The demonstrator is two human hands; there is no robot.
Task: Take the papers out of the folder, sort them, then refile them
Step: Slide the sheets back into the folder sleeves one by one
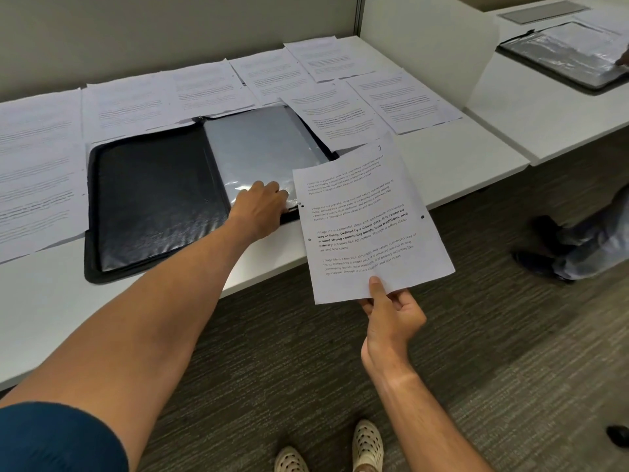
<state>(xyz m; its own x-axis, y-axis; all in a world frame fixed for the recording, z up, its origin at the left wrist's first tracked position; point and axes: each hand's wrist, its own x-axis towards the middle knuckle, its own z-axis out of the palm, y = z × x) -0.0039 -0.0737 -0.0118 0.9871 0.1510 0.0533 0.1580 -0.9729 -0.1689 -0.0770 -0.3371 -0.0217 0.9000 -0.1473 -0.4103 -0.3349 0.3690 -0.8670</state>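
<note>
A white table [452, 165] is seen running from the left edge of the view toward the right, with its near edge crossing diagonally. An open black zip folder [153, 199] is laid flat on it close to the near edge, with a clear plastic sleeve [262, 148] spread over its right half. Printed sheets [37, 172] are laid side by side along the far edge, from the left end to the right end, several overlapping their neighbours; two are tucked partly under the folder's far edge. A second white table [544, 107] is set just beside the right end, and a second folder [561, 59] is laid near its far edge.
</note>
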